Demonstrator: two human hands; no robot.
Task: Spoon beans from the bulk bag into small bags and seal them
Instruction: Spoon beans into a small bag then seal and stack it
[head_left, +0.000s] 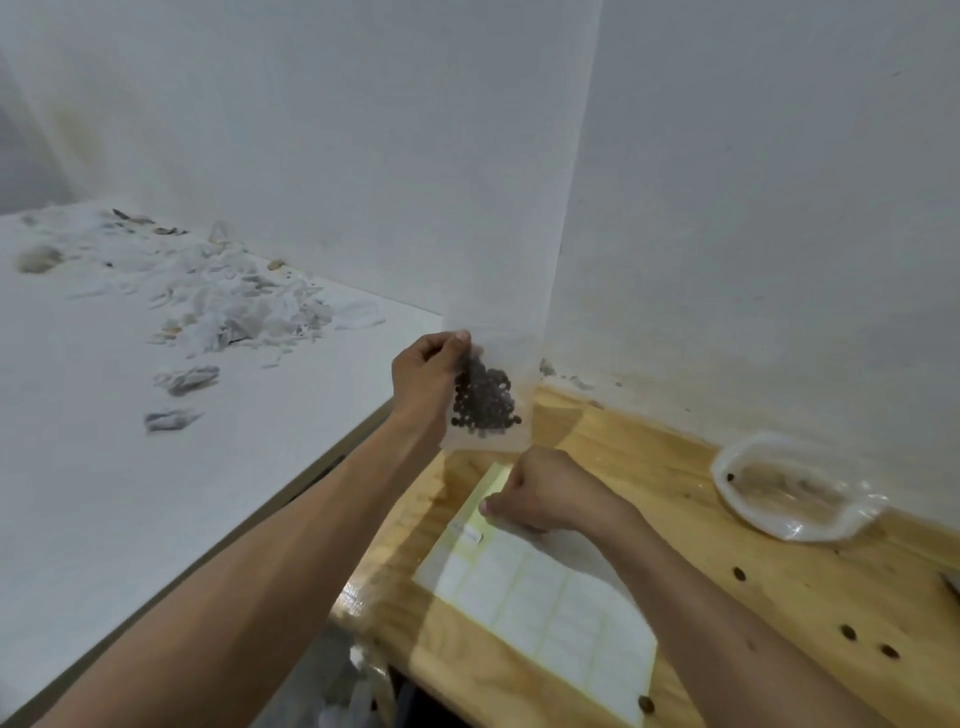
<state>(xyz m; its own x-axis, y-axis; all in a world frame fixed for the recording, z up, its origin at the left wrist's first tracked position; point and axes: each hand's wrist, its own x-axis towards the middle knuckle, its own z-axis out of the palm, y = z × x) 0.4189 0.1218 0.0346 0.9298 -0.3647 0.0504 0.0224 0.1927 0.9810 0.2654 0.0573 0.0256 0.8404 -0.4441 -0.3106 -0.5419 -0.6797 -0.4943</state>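
My left hand (427, 382) holds up a small clear bag (485, 408) by its top corner; dark round beans fill its lower half. The bag hangs above the far left corner of the wooden table (769, 587). Just below it, my right hand (545, 493) is closed in a loose fist, thumb and fingers pinched at the top edge of a sheet of white stickers (540, 597) lying flat on the table. Whether a sticker is between the fingers is hidden. The bulk bag (795, 488), clear plastic and nearly empty, lies at the right against the wall.
Several loose beans (848, 632) are scattered on the wood at the right. A white table (130, 493) at the left carries a heap of small filled bags (228, 296). White walls meet in a corner right behind the held bag.
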